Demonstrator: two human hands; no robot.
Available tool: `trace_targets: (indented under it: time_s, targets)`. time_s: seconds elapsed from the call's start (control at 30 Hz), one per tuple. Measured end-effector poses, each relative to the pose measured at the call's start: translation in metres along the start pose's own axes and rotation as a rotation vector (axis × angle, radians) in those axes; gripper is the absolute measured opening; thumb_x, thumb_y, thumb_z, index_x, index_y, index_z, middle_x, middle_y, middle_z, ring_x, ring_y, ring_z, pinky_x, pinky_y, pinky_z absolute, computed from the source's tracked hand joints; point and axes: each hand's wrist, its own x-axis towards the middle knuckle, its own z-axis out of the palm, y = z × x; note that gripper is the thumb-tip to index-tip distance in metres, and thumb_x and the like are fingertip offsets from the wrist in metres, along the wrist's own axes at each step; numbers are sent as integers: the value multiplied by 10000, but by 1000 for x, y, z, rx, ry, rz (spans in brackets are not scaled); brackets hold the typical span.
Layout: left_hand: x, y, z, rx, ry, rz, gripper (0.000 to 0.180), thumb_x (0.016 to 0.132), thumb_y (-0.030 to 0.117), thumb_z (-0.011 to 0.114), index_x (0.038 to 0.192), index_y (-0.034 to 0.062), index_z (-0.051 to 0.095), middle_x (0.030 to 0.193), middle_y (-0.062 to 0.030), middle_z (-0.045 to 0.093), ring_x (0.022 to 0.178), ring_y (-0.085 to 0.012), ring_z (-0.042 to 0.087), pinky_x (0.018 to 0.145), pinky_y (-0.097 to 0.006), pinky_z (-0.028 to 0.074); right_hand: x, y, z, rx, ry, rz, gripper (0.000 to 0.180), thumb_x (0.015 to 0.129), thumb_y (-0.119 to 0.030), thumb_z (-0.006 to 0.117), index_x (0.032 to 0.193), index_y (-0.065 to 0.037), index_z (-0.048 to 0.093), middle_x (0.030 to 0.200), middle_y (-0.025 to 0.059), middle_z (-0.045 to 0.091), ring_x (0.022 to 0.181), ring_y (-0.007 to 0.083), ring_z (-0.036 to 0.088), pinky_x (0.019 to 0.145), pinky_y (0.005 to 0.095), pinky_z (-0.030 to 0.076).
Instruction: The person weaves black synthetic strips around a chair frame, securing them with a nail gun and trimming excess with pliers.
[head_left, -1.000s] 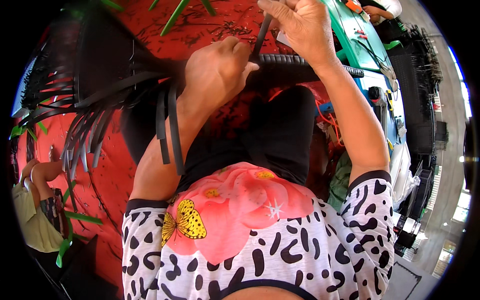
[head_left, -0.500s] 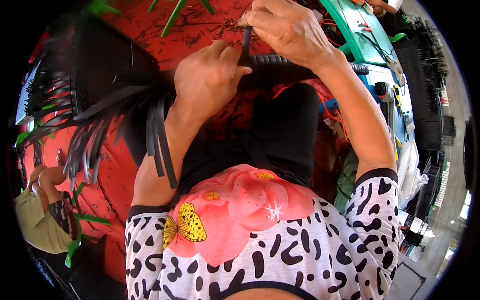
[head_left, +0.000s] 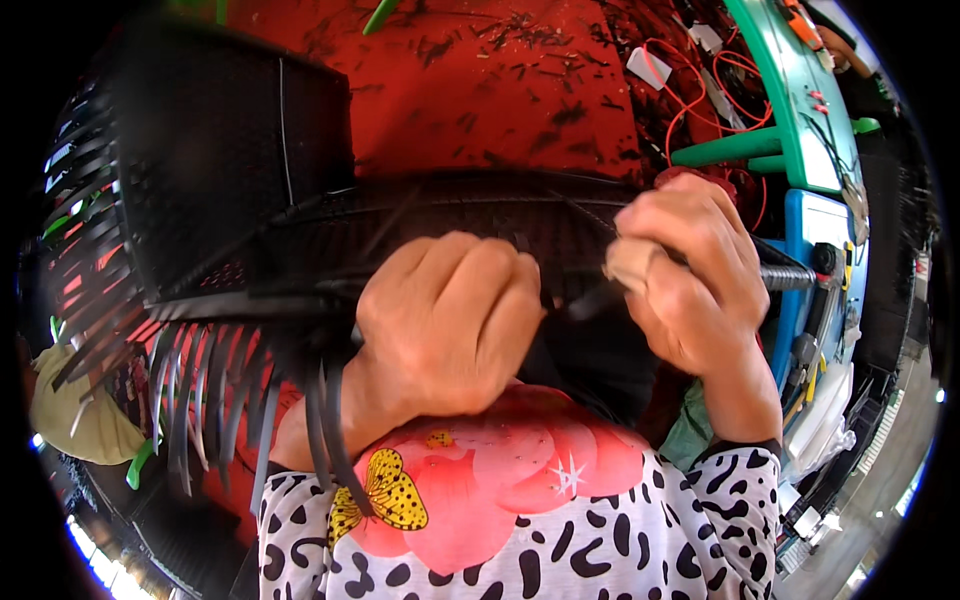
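Far left: loose black strips [head_left: 190, 400] fanned out and hanging from the edge of a black woven panel [head_left: 230, 170]. Centre: left hand [head_left: 445, 320] curled into a fist-like grip on the woven rim [head_left: 470, 215] of that panel, held close above the lap. Just beside it: right hand [head_left: 685, 275], grip closed on a dark strip end [head_left: 590, 300] pinched between thumb and fingers. Beneath: red floor [head_left: 480, 90] strewn with dark scraps. Far right: green and blue surface [head_left: 800, 120] with tools.
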Motion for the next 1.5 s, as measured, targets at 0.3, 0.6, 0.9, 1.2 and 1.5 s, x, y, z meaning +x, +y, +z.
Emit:
trace_targets:
  time_s: [0.3,0.6,0.9,1.2,1.5]
  targets:
    - [4,-6,5,2,48,43,211,598,-76,646,804,-100,602,717,-160,589,574,-255,610,468,-309,498,6,-8,-15,23,-213,207,296,625,-14,722,905,-26,624,922,115,546,789,293,575,642,421,480]
    - [3,-7,13,64,163,68,153,628,21,658,733,-41,566,695,-124,546,571,-203,565,433,-263,401,13,2,-26,-232,-370,229,258,644,85,658,898,44,636,812,133,564,673,258,559,565,342,457]
    - [7,-16,7,18,70,37,366,597,117,809,849,-2,571,769,-116,589,608,-282,585,506,-350,469,43,7,-1,323,-187,569,156,885,-34,620,1018,43,648,898,77,663,803,127,641,734,249,508]
    - [8,-13,4,79,43,10,329,624,100,805,785,14,531,729,-114,575,614,-303,582,520,-369,469,24,12,9,915,-46,795,195,869,6,626,1061,38,633,959,54,653,867,104,624,792,257,513]
    - [3,-6,8,73,7,6,287,626,90,789,777,2,562,756,-130,588,632,-311,592,534,-373,483,8,0,11,724,2,779,227,766,36,658,992,28,635,880,83,642,831,153,630,762,271,511]
